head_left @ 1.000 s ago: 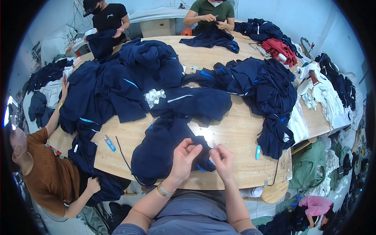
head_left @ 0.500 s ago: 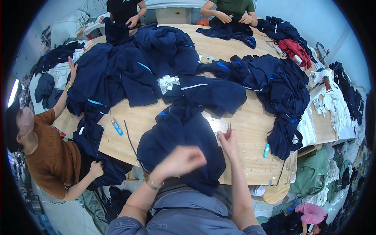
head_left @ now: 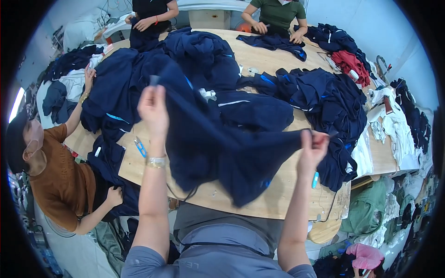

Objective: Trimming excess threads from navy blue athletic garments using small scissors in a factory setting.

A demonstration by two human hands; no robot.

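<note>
Though blur softens the navy garment | left grip, right grip: clamped on it | tabletop partly hidden

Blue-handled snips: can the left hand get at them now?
Probably not without letting go: the left hand holds up the navy garment, though the blue-handled snips lie uncovered on the table, close by.

Navy garment is blurred; black-shirted co-worker is cut off above.
</note>
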